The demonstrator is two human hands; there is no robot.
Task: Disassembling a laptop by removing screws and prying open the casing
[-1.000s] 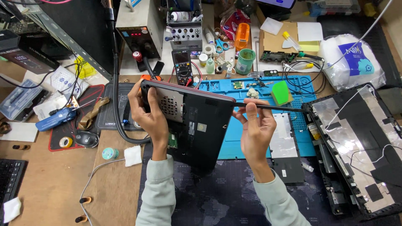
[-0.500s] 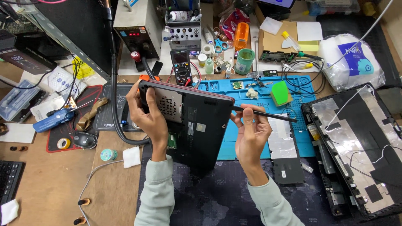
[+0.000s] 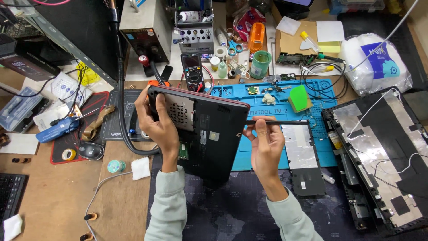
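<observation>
A black laptop base (image 3: 209,134) with a red rim stands tilted up on its near edge, underside towards me, vent grille showing. My left hand (image 3: 157,125) grips its left side near the grille. At the laptop's right edge my right hand (image 3: 265,143) pinches the near end of a thin black strip (image 3: 285,122). The strip runs level to the right over the blue repair mat (image 3: 272,107). Both sleeves are pale green.
A laptop lid back cover (image 3: 383,147) lined with foil and wires lies at the right. A flat black and silver part (image 3: 301,160) sits beside my right hand. A multimeter (image 3: 193,71), bottles, a green cup (image 3: 260,64), a mouse (image 3: 90,151) and tape rolls crowd the bench.
The strip has come out further from the laptop's right edge and now lies level instead of slanting. My right hand has shifted slightly right. The laptop stays held up.
</observation>
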